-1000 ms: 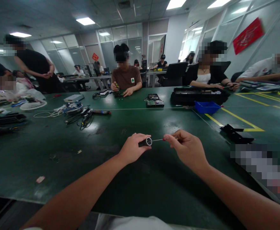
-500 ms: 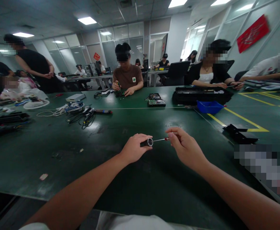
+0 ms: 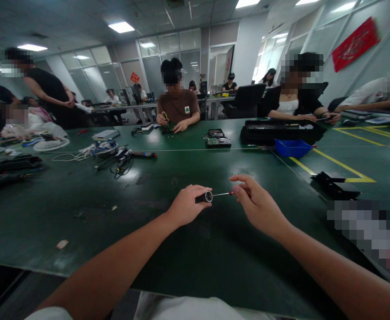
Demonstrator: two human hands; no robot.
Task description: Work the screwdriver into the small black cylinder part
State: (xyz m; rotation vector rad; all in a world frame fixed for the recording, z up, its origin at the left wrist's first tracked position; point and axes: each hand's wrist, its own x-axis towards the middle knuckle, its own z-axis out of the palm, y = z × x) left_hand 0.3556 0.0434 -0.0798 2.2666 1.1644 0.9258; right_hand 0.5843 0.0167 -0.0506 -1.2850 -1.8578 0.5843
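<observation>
My left hand is closed round a short black cylinder, whose open, silver-rimmed end faces right and toward me. My right hand grips a thin screwdriver by its red end, between thumb and fingers, with the index finger raised off it. The metal shaft runs left, and its tip is at the cylinder's rim; whether it goes inside is too small to tell. Both hands are above the green table.
Cables and a dark pen-like tool lie left of centre. Circuit boards, a blue tray and a long black casing stand farther back. Black brackets lie right. A person works opposite.
The right index finger has lifted and straightened a little away from the screwdriver. The cylinder and screwdriver have hardly moved.
</observation>
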